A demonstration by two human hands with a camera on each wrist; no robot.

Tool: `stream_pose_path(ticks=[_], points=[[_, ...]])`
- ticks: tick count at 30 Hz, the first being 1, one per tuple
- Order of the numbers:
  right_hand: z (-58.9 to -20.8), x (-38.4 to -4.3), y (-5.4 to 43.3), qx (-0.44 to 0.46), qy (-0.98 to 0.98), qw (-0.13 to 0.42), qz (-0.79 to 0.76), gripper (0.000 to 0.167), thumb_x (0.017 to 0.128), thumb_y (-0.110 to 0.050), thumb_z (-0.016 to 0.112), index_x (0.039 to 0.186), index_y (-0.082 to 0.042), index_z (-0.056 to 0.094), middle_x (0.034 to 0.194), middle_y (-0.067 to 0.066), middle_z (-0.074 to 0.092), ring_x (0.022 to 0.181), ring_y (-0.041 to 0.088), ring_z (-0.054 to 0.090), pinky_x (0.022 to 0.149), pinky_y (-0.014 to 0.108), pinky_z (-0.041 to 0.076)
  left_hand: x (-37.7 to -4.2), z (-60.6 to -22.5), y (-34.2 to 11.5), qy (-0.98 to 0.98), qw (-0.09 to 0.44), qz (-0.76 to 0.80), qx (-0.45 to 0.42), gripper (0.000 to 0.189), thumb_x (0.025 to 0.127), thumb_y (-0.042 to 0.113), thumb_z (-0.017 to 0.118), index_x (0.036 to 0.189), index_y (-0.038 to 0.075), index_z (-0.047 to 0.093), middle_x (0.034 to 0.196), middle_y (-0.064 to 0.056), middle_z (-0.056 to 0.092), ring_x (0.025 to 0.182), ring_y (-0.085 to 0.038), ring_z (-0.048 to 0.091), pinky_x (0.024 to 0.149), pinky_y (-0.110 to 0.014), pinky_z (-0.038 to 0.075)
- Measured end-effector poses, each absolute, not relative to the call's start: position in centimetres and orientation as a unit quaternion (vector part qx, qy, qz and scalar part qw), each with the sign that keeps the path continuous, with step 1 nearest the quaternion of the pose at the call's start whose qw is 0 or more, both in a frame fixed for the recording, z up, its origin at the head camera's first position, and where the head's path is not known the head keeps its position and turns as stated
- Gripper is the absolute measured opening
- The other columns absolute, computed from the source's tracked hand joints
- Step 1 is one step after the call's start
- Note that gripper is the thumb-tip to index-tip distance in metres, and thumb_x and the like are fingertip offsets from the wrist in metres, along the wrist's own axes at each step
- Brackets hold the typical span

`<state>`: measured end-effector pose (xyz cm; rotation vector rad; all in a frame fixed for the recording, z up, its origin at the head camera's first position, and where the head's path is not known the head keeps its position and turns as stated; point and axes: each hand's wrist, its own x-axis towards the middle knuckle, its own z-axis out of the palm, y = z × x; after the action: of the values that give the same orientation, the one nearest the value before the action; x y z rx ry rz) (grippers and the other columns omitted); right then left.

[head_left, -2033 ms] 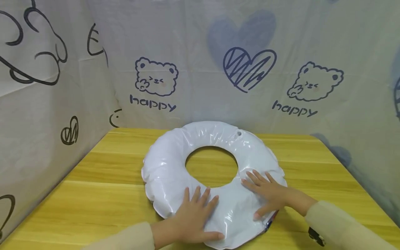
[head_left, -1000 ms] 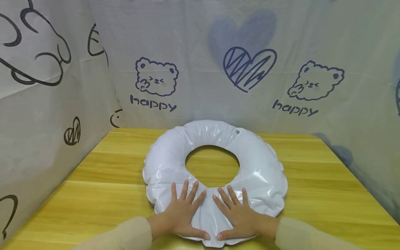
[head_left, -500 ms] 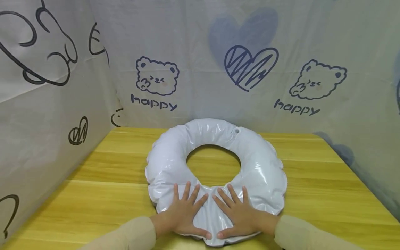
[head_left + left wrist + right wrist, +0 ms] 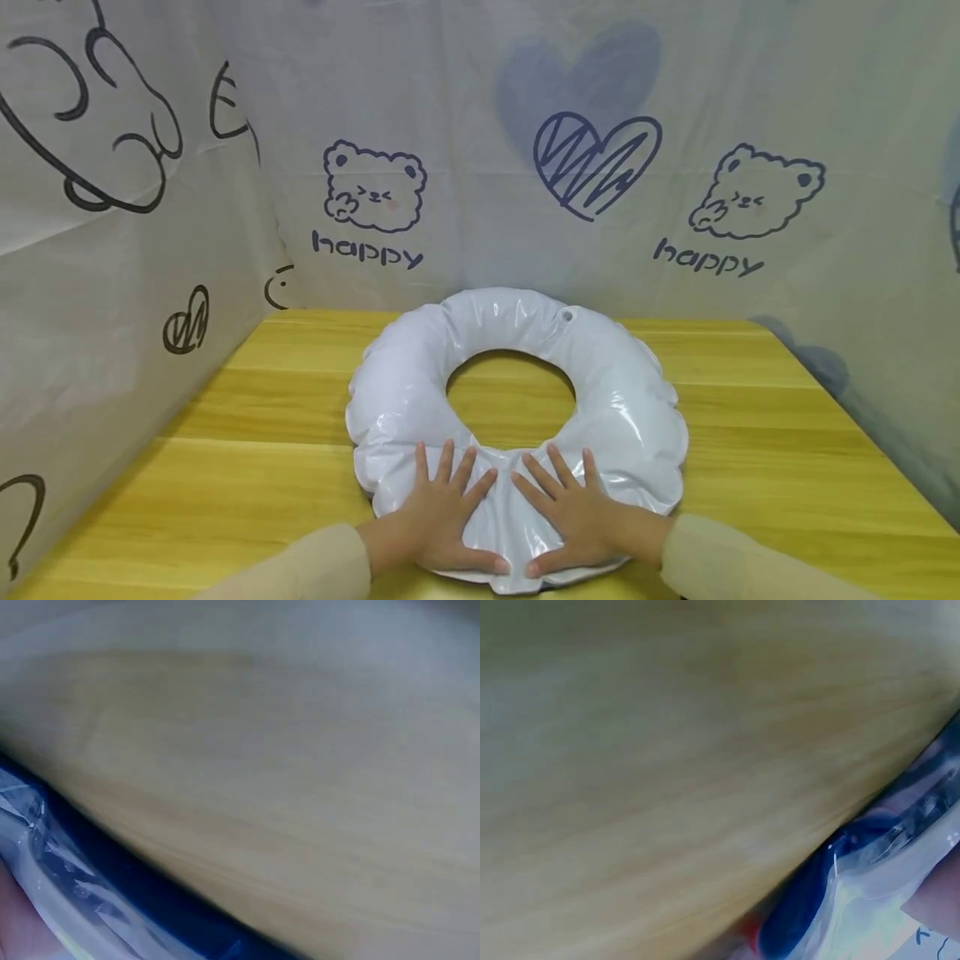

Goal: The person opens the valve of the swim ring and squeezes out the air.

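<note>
The left hand (image 4: 444, 518) and right hand (image 4: 576, 518) lie flat and splayed on the near side of the ring (image 4: 401, 375) on the table (image 4: 772, 467), where pressing evenly, straight down, should best prevent skidding.

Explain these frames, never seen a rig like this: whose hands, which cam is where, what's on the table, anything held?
No machine here: just a person's left hand and right hand, bare, coming out of pale sleeves.

The wide picture comes from a camera on the head, looking forward and down. The two blurry close-ups come from a camera on each wrist; they show mostly tabletop, plus a dark blue edge low down.

On the wood-grain table lies a white inflatable ring, a small round fitting on its far side. Both hands rest on its near side, fingers spread; neither grips anything. Behind stands a patterned cloth.
</note>
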<state>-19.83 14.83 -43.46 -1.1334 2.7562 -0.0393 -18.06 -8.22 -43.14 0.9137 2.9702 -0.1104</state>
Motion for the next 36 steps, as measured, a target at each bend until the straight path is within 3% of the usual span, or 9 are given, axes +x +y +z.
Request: stream_pose_path(ticks=[7, 11, 14, 15, 19, 22, 26, 30, 36], points=[[-43.5, -20.6, 17.8, -0.407, 0.909, 0.086, -0.040, 0.101, 0.073, -0.074, 0.052, 0.150, -0.021, 0.015, 0.156, 0.016, 0.003, 0.141, 0.043, -0.002, 0.102, 0.071, -0.004, -17.1, -43.1, -7.5, 0.929, -0.059, -0.095, 0.353, 0.093, 0.075, 0.082, 0.035, 0.144, 0.020, 0.034, 0.142, -0.021, 0.042, 0.127, -0.050, 0.037, 0.102, -0.069, 0.017], [-43.6, -21.4, 19.9, -0.441, 0.894, 0.057, -0.050, 0.101, 0.069, -0.077, 0.050, 0.149, -0.024, 0.018, 0.155, 0.022, 0.006, 0.141, 0.044, 0.000, 0.104, 0.049, -0.029, -15.9, -42.6, -6.2, 0.930, -0.065, -0.100, 0.348, 0.088, 0.078, 0.080, 0.033, 0.143, 0.021, 0.036, 0.139, -0.019, 0.047, 0.123, -0.048, 0.044, 0.101, -0.067, 0.022], [-43.4, -21.8, 21.2, -0.469, 0.882, 0.016, -0.038, 0.101, 0.068, -0.082, 0.040, 0.149, -0.023, 0.022, 0.153, 0.026, 0.010, 0.142, 0.042, -0.002, 0.098, 0.029, -0.037, -15.1, -42.1, -4.8, 0.940, -0.039, -0.092, 0.326, 0.084, 0.081, 0.078, 0.030, 0.144, 0.023, 0.035, 0.139, -0.018, 0.046, 0.123, -0.048, 0.044, 0.101, -0.066, 0.024], [-43.3, -21.9, 21.7, -0.475, 0.880, 0.000, -0.028, 0.101, 0.067, -0.083, 0.036, 0.148, -0.023, 0.023, 0.152, 0.027, 0.011, 0.142, 0.039, -0.007, 0.098, 0.029, -0.037, -14.9, -42.0, -4.4, 0.942, -0.033, -0.089, 0.322, 0.083, 0.081, 0.078, 0.030, 0.144, 0.023, 0.035, 0.139, -0.017, 0.046, 0.123, -0.048, 0.044, 0.101, -0.066, 0.025], [-43.0, -22.7, 23.5, -0.491, 0.869, -0.066, 0.014, 0.104, 0.066, -0.084, 0.028, 0.146, -0.018, 0.030, 0.151, 0.026, 0.015, 0.139, 0.023, -0.025, 0.101, 0.030, -0.034, -14.7, -41.9, -3.5, 0.942, -0.025, -0.073, 0.327, 0.080, 0.083, 0.075, 0.030, 0.144, 0.023, 0.034, 0.141, -0.013, 0.045, 0.125, -0.043, 0.045, 0.101, -0.064, 0.028], [-42.6, -23.3, 24.8, -0.481, 0.872, -0.085, 0.038, 0.106, 0.064, -0.086, 0.031, 0.144, -0.016, 0.035, 0.150, 0.026, 0.019, 0.139, 0.022, -0.025, 0.103, 0.032, -0.033, -14.9, -41.6, -3.5, 0.944, -0.022, -0.035, 0.328, 0.079, 0.085, 0.072, 0.032, 0.144, 0.019, 0.034, 0.143, -0.012, 0.044, 0.128, -0.039, 0.043, 0.102, -0.063, 0.028], [-41.3, -23.5, 25.6, -0.438, 0.899, -0.005, 0.002, 0.107, 0.059, -0.079, 0.055, 0.144, -0.016, 0.035, 0.149, 0.028, 0.019, 0.142, 0.041, -0.006, 0.109, 0.053, -0.019, -15.6, -41.1, -4.4, 0.945, -0.056, -0.003, 0.323, 0.083, 0.084, 0.073, 0.035, 0.142, 0.013, 0.036, 0.144, -0.014, 0.041, 0.132, -0.038, 0.038, 0.102, -0.065, 0.025], [-39.4, -22.8, 24.9, -0.404, 0.908, 0.087, -0.066, 0.111, 0.059, -0.064, 0.072, 0.147, -0.016, 0.025, 0.151, 0.030, 0.009, 0.138, 0.051, 0.002, 0.103, 0.068, -0.002, -16.6, -40.7, -6.0, 0.944, -0.101, 0.006, 0.313, 0.093, 0.077, 0.078, 0.040, 0.141, 0.011, 0.038, 0.146, -0.017, 0.038, 0.135, -0.041, 0.031, 0.101, -0.069, 0.020], [-39.3, -20.5, 20.8, -0.413, 0.894, 0.081, -0.154, 0.096, 0.079, -0.054, 0.063, 0.148, -0.006, 0.017, 0.153, 0.027, 0.003, 0.141, 0.045, -0.001, 0.104, 0.069, -0.001, -17.8, -40.7, -8.0, 0.938, -0.131, -0.004, 0.322, 0.101, 0.069, 0.081, 0.048, 0.140, 0.009, 0.041, 0.146, -0.021, 0.035, 0.135, -0.046, 0.028, 0.099, -0.072, 0.020]])
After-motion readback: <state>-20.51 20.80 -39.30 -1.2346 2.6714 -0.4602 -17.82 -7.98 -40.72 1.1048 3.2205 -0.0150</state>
